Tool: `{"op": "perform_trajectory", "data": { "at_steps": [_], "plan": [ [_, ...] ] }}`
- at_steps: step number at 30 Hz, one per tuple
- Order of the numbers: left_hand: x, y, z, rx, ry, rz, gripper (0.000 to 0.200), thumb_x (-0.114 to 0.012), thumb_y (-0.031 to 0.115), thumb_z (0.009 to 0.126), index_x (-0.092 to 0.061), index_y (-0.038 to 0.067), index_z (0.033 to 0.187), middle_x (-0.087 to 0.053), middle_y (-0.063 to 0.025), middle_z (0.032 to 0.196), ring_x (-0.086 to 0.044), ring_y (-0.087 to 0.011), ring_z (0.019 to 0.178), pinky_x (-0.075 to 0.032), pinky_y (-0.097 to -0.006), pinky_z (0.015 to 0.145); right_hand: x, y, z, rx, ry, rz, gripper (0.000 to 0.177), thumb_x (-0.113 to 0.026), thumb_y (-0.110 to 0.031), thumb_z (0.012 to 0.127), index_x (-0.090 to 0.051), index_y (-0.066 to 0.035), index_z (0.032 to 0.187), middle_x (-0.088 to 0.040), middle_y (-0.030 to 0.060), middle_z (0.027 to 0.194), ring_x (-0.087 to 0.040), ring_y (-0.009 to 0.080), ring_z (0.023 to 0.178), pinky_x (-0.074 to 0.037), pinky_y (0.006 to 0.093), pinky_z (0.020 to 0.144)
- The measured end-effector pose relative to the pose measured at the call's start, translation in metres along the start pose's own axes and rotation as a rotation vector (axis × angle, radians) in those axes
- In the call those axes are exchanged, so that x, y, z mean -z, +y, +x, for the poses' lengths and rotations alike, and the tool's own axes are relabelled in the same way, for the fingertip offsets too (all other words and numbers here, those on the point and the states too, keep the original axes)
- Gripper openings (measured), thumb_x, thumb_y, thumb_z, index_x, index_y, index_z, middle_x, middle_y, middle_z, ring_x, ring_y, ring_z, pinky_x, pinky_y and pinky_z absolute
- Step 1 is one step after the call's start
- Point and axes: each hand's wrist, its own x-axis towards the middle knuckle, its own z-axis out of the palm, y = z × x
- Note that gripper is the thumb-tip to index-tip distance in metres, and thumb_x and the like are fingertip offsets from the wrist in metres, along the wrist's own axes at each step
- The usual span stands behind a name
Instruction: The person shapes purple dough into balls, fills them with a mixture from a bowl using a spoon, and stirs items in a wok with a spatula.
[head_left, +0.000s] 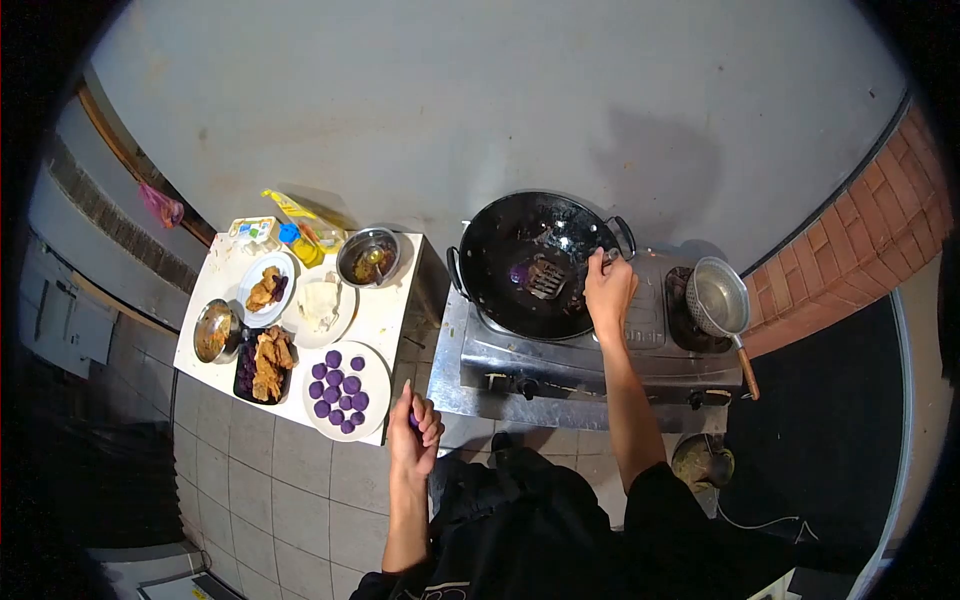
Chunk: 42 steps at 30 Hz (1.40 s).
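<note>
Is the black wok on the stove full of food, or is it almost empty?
Almost empty. The wok holds only one purple piece beside the spatula in the right hand; the rest shows dark metal.

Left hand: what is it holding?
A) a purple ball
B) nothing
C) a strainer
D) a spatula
A: a purple ball shows in the grip of the left hand, beside the plate of such balls. The spatula is in the right hand, in the wok.
</note>
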Motion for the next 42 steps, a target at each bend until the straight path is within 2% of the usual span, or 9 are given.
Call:
{"op": "perform_trajectory", "data": {
  "at_steps": [11,17,20,22,26,29,35,39,42],
  "plan": [
    [0.0,0.002,-0.005,0.018,0.036,0.032,0.043,-0.043,0.039,0.104,-0.045,0.012,0.072,-0.038,0.0008,0.057,-0.033,-0.0095,0.045,-0.03,-0.0229,0.043,-0.003,-0.046,0.004,0.041,-0.027,0.087,0.029,-0.061,-0.017,0.092,-0.06,0.006,0.075,-0.062,0.0232,0.066,-0.063,0.0427,0.064,-0.045,0.0463,0.058],
    [0.005,-0.001,-0.006,0.015,0.009,0.012,0.043,-0.042,0.039,0.104,-0.045,0.011,0.072,-0.039,0.0004,0.058,-0.035,-0.0101,0.047,-0.031,-0.0234,0.044,-0.012,-0.055,0.008,0.134,-0.065,0.13,0.028,-0.061,-0.016,0.092,-0.06,0.007,0.076,-0.062,0.0238,0.067,-0.064,0.0427,0.066,-0.046,0.0468,0.059],
    [0.006,-0.001,-0.009,0.024,0.032,0.007,0.038,-0.042,0.04,0.104,-0.049,0.01,0.081,-0.041,0.0,0.058,-0.037,-0.0107,0.047,-0.032,-0.0233,0.045,0.004,-0.053,0.013,0.142,-0.012,0.052,0.028,-0.061,-0.017,0.091,-0.06,0.006,0.075,-0.062,0.0221,0.064,-0.063,0.0428,0.064,-0.046,0.0468,0.06],
    [0.001,0.002,-0.013,0.021,0.013,0.048,0.033,-0.043,0.039,0.104,-0.05,0.01,0.091,-0.043,-0.0004,0.059,-0.04,-0.0112,0.049,-0.033,-0.023,0.046,0.015,-0.044,0.014,0.112,-0.001,0.116,0.028,-0.062,-0.017,0.09,-0.059,0.005,0.072,-0.061,0.0209,0.063,-0.062,0.0422,0.063,-0.045,0.0462,0.059],
    [-0.008,0.0,-0.013,0.008,0.021,0.147,0.027,-0.045,0.037,0.104,-0.05,0.011,0.105,-0.045,-0.0003,0.062,-0.043,-0.0106,0.052,-0.035,-0.0212,0.047,0.029,-0.024,0.01,0.12,0.004,0.007,0.028,-0.063,-0.015,0.089,-0.056,0.004,0.069,-0.058,0.0204,0.059,-0.061,0.0416,0.059,-0.043,0.0449,0.055],
    [-0.019,-0.004,-0.011,-0.047,-0.002,0.258,0.026,-0.045,0.037,0.104,-0.05,0.011,0.105,-0.045,0.0005,0.064,-0.043,-0.0089,0.054,-0.035,-0.0188,0.047,0.028,-0.011,0.004,0.112,0.021,-0.024,0.028,-0.062,-0.014,0.088,-0.056,0.005,0.068,-0.057,0.0209,0.058,-0.06,0.0431,0.059,-0.043,0.0451,0.054],
    [-0.009,-0.006,-0.006,0.062,-0.034,-0.059,0.03,-0.045,0.04,0.103,-0.053,0.011,0.099,-0.035,0.0042,0.058,-0.033,-0.0053,0.048,-0.026,-0.0182,0.041,0.01,0.005,-0.004,0.072,0.01,-0.007,0.03,-0.062,-0.014,0.089,-0.056,0.005,0.067,-0.058,0.0213,0.058,-0.061,0.0417,0.058,-0.044,0.0452,0.054],
    [0.001,-0.005,-0.007,0.053,-0.031,-0.086,0.036,-0.043,0.043,0.104,-0.054,0.01,0.092,-0.027,0.0066,0.052,-0.02,-0.0047,0.04,-0.017,-0.0206,0.035,0.004,-0.007,-0.006,-0.059,-0.029,0.102,0.03,-0.062,-0.015,0.089,-0.057,0.005,0.067,-0.059,0.0205,0.058,-0.063,0.0389,0.058,-0.044,0.0445,0.053],
    [0.0,-0.001,-0.01,0.022,0.0,-0.015,0.038,-0.041,0.044,0.104,-0.053,0.01,0.093,-0.026,0.0066,0.052,-0.02,-0.0045,0.04,-0.017,-0.0208,0.035,0.0,-0.018,-0.004,-0.059,-0.049,0.098,0.03,-0.062,-0.015,0.089,-0.058,0.005,0.068,-0.06,0.0203,0.059,-0.064,0.0379,0.058,-0.044,0.0438,0.053]
  ]
}}
